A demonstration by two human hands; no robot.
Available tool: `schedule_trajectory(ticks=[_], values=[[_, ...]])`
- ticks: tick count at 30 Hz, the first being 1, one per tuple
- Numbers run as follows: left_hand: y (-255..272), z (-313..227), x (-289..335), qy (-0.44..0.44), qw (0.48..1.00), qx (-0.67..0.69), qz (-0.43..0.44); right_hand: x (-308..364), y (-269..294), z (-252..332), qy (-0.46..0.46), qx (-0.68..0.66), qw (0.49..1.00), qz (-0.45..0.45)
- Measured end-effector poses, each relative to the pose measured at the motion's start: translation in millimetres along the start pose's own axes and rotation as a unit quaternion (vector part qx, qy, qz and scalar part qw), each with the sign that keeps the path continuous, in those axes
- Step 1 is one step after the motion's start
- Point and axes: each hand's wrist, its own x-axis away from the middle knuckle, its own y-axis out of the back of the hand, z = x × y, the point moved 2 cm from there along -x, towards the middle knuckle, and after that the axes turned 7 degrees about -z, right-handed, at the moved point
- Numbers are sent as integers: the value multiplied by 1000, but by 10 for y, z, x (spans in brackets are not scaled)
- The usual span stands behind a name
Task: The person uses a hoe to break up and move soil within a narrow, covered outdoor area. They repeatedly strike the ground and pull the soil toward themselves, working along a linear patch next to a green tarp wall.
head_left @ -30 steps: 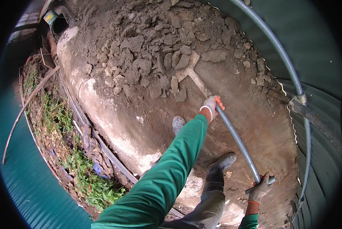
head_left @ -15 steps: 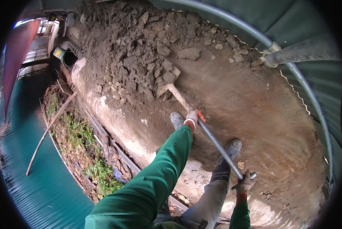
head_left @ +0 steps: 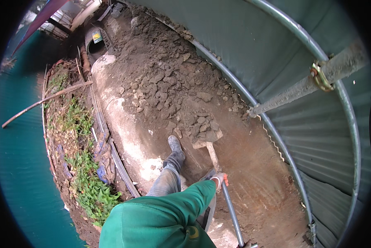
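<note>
left hand grip closed around shovel handle; blade loaded beside soil heap; right hand hidden

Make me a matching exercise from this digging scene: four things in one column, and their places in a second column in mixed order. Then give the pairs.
Things:
1. shovel blade
2. left hand
3. weeds
4. boot

Places:
A. along the left edge of the dirt, beside the teal sheet
B. on the pale ground left of the shovel
C. gripping the shovel shaft below the blade
D. loaded with clods, at the foot of the dirt pile

Pairs: 1-D, 2-C, 3-A, 4-B
</note>
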Motion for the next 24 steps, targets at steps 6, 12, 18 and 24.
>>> schedule_trajectory(ticks=[6, 12, 18, 24], values=[[-439, 427, 691, 57, 985, 102, 125, 1022, 1609, 1662, -47, -138, 987, -73], [90, -767, 1143, 31, 947, 267, 178, 1373, 1991, 2913, 140, -98, 984, -59], [2369, -2766, 1338, -149, 847, 498, 115, 1500, 180, 5014, 547, -126, 827, -25], [6467, -2735, 3222, -425, 627, 637, -142, 4702, -1139, 5918, 501, -150, 718, 459]])
